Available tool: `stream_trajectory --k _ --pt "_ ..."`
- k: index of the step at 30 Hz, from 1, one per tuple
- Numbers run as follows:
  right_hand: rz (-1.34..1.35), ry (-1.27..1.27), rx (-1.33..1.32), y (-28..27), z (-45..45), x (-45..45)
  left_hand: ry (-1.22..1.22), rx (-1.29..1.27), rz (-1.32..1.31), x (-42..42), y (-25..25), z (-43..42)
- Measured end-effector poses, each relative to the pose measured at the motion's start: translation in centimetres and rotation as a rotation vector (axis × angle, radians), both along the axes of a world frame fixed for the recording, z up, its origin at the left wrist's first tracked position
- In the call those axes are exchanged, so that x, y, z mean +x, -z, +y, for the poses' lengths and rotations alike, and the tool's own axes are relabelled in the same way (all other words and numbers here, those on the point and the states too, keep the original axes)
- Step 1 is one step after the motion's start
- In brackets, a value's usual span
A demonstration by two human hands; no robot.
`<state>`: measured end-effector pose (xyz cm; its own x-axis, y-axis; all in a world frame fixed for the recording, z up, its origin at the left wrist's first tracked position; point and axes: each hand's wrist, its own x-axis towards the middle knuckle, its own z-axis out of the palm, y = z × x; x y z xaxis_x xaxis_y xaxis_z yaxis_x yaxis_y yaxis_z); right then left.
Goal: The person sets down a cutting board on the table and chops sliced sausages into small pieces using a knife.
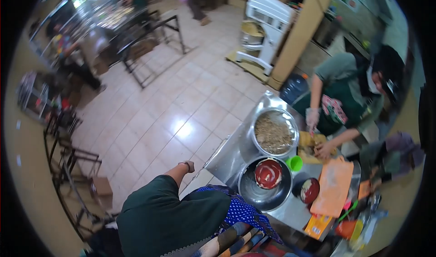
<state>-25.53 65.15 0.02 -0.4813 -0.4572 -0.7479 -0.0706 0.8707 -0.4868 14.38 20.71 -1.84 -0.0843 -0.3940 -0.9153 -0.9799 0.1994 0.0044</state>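
Note:
My left hand (pixel 188 167), with a dark band at the wrist, reaches out from a dark green sleeve over the tiled floor. Its fingers look curled closed, and nothing shows in them. My right hand is out of view. Just right of the left hand is the metal table (pixel 225 159). On it stands a large steel bowl (pixel 245 195) with a red bowl (pixel 268 173) inside, smeared with something white. Behind that, a steel basin (pixel 256 120) holds a brown shredded filling (pixel 274 133). A green cup (pixel 294 163) stands beside them.
Across the table a masked co-worker with a gloved hand (pixel 312 119) works at a wooden board (pixel 309 153). An orange board (pixel 333 186) and another red bowl (pixel 310 190) lie nearer. Beyond are a white mixer (pixel 268 25), a water jug (pixel 294 89) and metal racks (pixel 72 161).

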Motion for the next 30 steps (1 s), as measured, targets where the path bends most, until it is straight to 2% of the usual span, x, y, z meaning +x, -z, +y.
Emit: stream_trajectory --k 2,4,7,8,9,10,11,16,18,20,22,24,25,26,28,30 --pt "-0.013 -0.065 0.01 0.7 -2.3 -3.9 -0.084 -0.095 0.006 2.4 -0.9 3.7" --pt "-0.025 -0.117 -0.002 1.0 -4.5 -7.4 -0.214 -0.025 0.013 3.5 -1.7 7.6" --pt "-0.043 -0.204 -0.038 0.6 -8.0 -10.6 -0.315 -0.043 0.006 4.9 0.7 15.6" --pt "-0.052 -0.24 -0.051 0.6 -9.0 -11.3 -0.417 0.021 0.024 4.7 0.3 18.2" --pt "-0.062 -0.272 -0.059 0.7 -9.8 -11.7 -0.426 0.046 0.03 4.3 -0.1 20.8" --pt "-0.069 -0.311 -0.064 0.6 -10.6 -12.0 -0.395 0.001 0.057 4.2 1.7 24.0" --pt "-0.077 -0.35 -0.069 0.6 -11.3 -12.1 -0.352 0.066 0.099 4.2 4.2 26.3" --pt "-0.114 -0.588 -0.028 2.0 -12.2 -11.6 -0.475 -0.017 0.204 2.5 3.5 34.8" --pt "-0.117 -0.701 0.003 2.9 -11.7 -11.2 -0.544 -0.07 0.216 2.2 1.5 36.5" --pt "-0.113 -0.816 0.032 3.8 -10.5 -10.9 -0.763 -0.172 0.325 2.8 0.3 37.4" --pt "-0.103 -0.933 0.046 4.7 -8.7 -10.6 -0.739 -0.228 0.374 3.2 -1.2 37.3" --pt "-0.079 -1.072 0.046 6.0 -6.2 -10.0 -1.023 -0.227 0.468 3.2 -3.1 36.3" --pt "-0.059 -1.158 0.039 7.0 -4.8 -9.5 -1.08 -0.225 0.523 3.2 -3.5 35.7" --pt "-0.041 -1.245 0.025 8.1 -3.5 -9.1 -1.001 -0.193 0.527 3.1 -3.9 35.0" --pt "-0.005 -1.371 -0.019 9.6 -1.6 -8.1 -1.165 -0.199 0.602 2.8 -4.5 33.1" --pt "-0.014 -1.328 -0.035 10.6 0.1 -7.4 -1.081 -0.167 0.644 2.4 -5.0 30.8"
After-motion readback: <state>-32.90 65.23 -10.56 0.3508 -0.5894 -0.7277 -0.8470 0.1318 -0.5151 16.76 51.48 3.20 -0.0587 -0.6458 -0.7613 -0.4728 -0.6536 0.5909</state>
